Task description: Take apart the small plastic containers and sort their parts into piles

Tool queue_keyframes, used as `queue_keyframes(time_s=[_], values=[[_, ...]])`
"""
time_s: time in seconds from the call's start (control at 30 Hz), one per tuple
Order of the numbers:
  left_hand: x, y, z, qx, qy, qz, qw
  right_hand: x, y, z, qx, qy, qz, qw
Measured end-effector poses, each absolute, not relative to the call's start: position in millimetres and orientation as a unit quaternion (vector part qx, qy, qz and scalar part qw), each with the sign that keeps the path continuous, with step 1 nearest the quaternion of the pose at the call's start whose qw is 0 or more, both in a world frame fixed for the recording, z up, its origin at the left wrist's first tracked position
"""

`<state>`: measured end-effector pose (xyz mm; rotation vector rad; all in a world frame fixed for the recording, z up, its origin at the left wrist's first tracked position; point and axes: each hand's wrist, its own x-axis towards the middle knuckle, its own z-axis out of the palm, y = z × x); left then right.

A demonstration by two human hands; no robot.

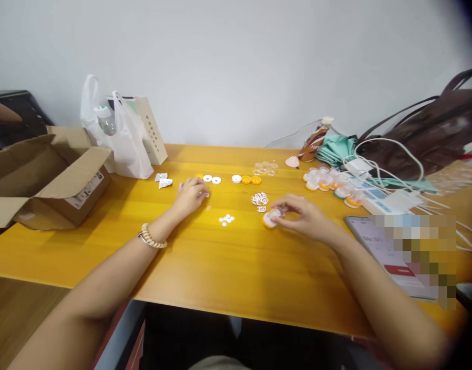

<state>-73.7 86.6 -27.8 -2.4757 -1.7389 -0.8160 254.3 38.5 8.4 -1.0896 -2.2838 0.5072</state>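
My right hand [297, 213] is closed around a small round case [272, 218] with an orange base, a white middle and a transparent top, held just over the table. My left hand [189, 196] is closed, and a small whitish piece [207, 195] shows at its fingertips; its kind is too small to tell. Behind the left fingers lie white rings [216, 180] and an orange one, partly hidden. White openwork pieces [260, 199] lie just beyond the right hand. Between the hands are several small white discs [226, 219]. Orange rings [251, 180] sit farther back beside a white one [236, 179].
Transparent round covers [265, 168] lie at the back. Several similar round cases [328, 179] are grouped at right, near a power strip [378, 200], cables, a phone [390, 252] and a bottle [316, 140]. An open cardboard box [77, 177] and plastic bag [131, 149] stand left.
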Motion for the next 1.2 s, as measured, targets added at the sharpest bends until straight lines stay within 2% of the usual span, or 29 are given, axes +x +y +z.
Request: queue_keyframes(time_s=[0.17,0.3,0.43,0.7,0.97,1.2], values=[[-73,84,-28,-0.787,-0.555,-0.268,0.02,234,19,10,-0.384,-0.849,0.255,0.257],[-55,58,-19,-0.817,-0.47,-0.334,0.022,219,9,2,-0.428,-0.795,0.308,0.301],[-18,9,-13,-0.887,-0.346,-0.293,-0.085,202,-1,-9,-0.428,-0.742,0.382,0.347],[9,-21,-23,-0.849,-0.391,-0.269,-0.233,188,-11,-18,-0.433,-0.732,0.421,0.317],[8,-16,-28,-0.851,-0.386,-0.275,-0.227,191,-11,-20,-0.381,-0.753,0.448,0.295],[8,-17,-27,-0.856,-0.382,-0.286,-0.2,191,-14,-13,-0.375,-0.781,0.417,0.274]])
